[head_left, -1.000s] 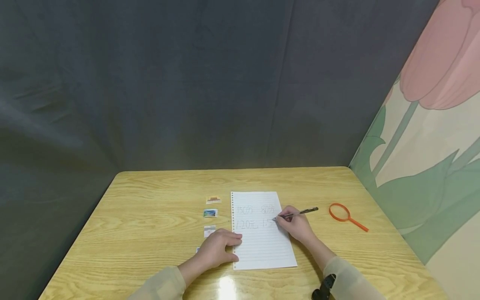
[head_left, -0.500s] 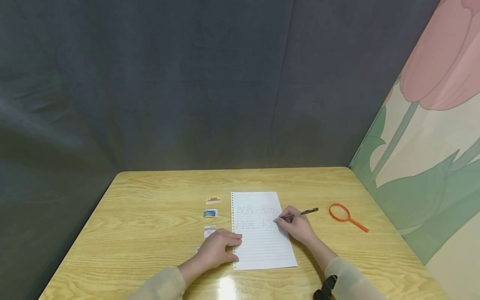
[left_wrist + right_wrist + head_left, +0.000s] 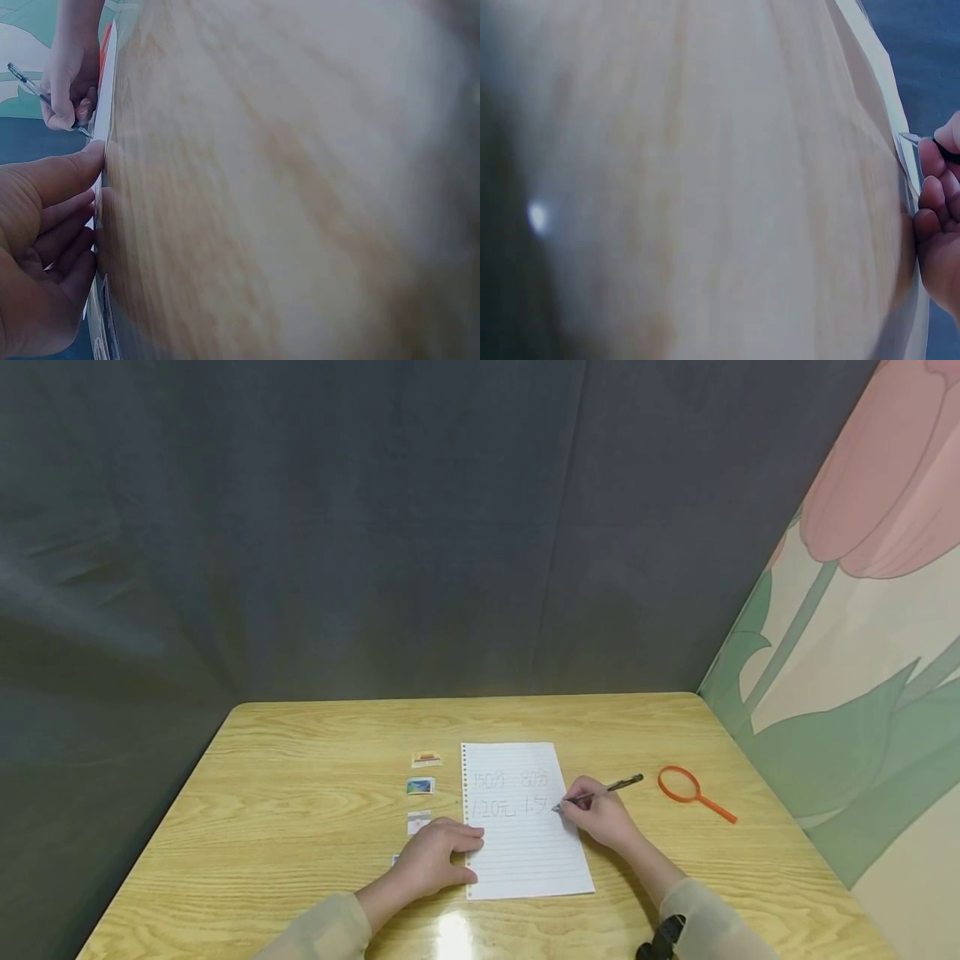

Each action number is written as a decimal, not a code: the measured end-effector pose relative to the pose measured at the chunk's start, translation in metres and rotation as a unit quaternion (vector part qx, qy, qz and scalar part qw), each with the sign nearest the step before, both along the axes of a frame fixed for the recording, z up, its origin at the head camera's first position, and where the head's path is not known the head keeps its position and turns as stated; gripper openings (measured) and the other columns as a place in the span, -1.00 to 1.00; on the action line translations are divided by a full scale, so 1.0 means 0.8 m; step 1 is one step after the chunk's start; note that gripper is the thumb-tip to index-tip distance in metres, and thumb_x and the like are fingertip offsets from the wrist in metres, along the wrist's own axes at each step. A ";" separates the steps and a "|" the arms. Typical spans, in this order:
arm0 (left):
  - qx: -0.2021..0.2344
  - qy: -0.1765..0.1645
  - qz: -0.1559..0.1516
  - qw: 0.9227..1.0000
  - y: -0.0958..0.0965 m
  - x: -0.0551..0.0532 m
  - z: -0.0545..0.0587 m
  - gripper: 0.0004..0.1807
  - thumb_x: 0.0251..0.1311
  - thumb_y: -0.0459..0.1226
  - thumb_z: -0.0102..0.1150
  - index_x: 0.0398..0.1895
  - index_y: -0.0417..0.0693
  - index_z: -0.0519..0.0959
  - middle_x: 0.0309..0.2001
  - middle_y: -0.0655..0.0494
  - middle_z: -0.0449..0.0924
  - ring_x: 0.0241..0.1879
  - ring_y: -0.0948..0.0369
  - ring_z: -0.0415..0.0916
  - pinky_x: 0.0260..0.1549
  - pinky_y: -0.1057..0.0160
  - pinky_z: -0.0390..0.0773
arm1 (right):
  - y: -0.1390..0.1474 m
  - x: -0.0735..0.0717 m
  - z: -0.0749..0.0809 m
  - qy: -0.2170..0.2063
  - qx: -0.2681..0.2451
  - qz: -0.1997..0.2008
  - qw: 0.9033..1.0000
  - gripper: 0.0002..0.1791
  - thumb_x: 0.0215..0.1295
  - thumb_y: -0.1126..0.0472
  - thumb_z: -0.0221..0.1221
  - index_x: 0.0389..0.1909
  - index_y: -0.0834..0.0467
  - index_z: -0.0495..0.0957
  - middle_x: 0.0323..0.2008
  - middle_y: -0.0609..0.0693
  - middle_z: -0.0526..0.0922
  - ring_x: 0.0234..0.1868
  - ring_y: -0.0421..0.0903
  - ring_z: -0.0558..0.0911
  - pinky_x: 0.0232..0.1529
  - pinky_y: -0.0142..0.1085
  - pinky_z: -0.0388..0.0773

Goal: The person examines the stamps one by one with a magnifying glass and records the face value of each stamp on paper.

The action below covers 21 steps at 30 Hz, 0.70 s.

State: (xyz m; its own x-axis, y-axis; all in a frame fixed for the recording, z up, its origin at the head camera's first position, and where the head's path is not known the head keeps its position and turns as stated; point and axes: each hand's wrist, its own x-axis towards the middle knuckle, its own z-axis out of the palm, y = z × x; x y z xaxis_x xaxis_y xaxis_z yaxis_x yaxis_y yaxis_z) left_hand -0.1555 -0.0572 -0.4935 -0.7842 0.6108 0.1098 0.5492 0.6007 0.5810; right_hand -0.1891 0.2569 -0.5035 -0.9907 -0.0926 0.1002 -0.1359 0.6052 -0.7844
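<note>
A lined sheet of paper [image 3: 525,860] with punched holes along its left side lies on the table. Two rows of handwriting cross its upper part; the lower row reads "1.20元" and a "1.5" followed by a stroke. My right hand [image 3: 603,817] pinches a pen [image 3: 624,782], its tip at the end of that lower row. In the right wrist view the curled fingers [image 3: 930,195] rest at the paper's surface. My left hand [image 3: 435,858] lies at the sheet's left edge, fingers and thumb extended onto it. The left wrist view shows its thumb [image 3: 67,174] on the paper.
Left of the sheet runs a column of small stamps: an orange-and-white one [image 3: 427,760], a blue-green one [image 3: 421,786], a pale one [image 3: 418,822], and another mostly hidden by the left hand. An orange magnifying glass [image 3: 697,795] lies to the right on the wooden table [image 3: 300,793].
My right hand and the pen have shifted slightly right and down along the lower row. A new stroke follows the "1.5". The left hand stays where it was.
</note>
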 end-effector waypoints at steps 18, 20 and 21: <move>0.005 -0.007 0.003 1.000 -0.001 -0.001 -0.003 -0.49 -0.05 -0.20 0.54 0.04 -0.14 0.68 0.14 0.21 0.61 0.14 0.14 0.50 0.17 0.17 0.48 | -0.010 -0.010 -0.004 0.015 0.016 -0.050 0.999 -0.89 0.21 0.24 0.34 -0.38 0.11 0.58 -0.46 -0.08 0.51 -0.52 -0.18 0.44 -0.58 -0.45 0.35; 0.005 -0.007 0.004 1.000 -0.001 -0.001 -0.003 -0.49 -0.05 -0.20 0.54 0.03 -0.13 0.69 0.14 0.21 0.61 0.14 0.15 0.50 0.17 0.18 0.48 | -0.009 -0.010 -0.004 0.007 0.003 -0.054 0.999 -0.90 0.21 0.24 0.34 -0.39 0.11 0.59 -0.46 -0.08 0.52 -0.52 -0.18 0.44 -0.59 -0.44 0.35; 0.005 -0.007 0.005 1.000 -0.001 -0.001 -0.003 -0.49 -0.05 -0.20 0.54 0.03 -0.13 0.69 0.14 0.22 0.61 0.14 0.15 0.49 0.17 0.18 0.47 | -0.009 -0.010 -0.004 0.003 -0.003 -0.056 0.998 -0.91 0.21 0.24 0.34 -0.39 0.11 0.59 -0.46 -0.08 0.52 -0.53 -0.18 0.44 -0.59 -0.45 0.35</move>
State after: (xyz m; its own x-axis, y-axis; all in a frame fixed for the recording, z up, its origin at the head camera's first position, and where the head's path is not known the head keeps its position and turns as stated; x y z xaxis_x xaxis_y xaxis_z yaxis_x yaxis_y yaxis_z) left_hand -0.1564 -0.0579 -0.4960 -0.7922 0.6012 0.1045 0.5341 0.6003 0.5953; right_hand -0.1971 0.2499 -0.5066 -0.9941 0.0203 0.1064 -0.0718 0.6122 -0.7875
